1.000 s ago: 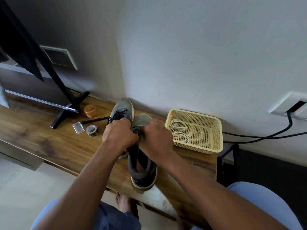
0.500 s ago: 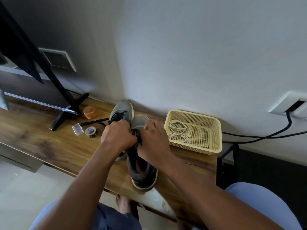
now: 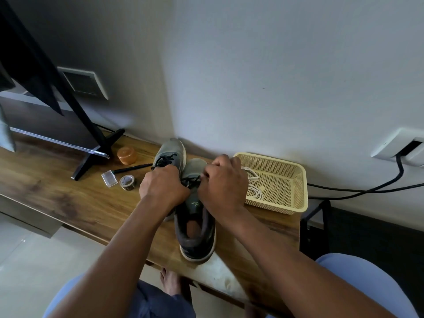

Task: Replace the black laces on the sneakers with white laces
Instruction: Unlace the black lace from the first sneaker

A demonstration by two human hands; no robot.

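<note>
A wooden tabletop [image 3: 68, 203] carries a pair of grey sneakers side by side near the wall, toes away from the person. A cream basket [image 3: 296, 189] just right of them holds the coiled white laces [image 3: 253, 180]. The near sneaker [image 3: 196, 228] sits under both hands; the far sneaker [image 3: 171, 152] keeps its black lacing. The left hand [image 3: 164, 189] has its fingers curled tight round one run of the black lace [image 3: 190, 181]; the right hand [image 3: 223, 184] pinches the other end at the eyelets.

The lace looks soft, light and limp, likely to snag in the eyelets, so it is best taken close to the eyelet and drawn out one crossing at a time.

Since a second ago the right hand has lifted and moved rightward, drawing the lace taut between the hands.
</note>
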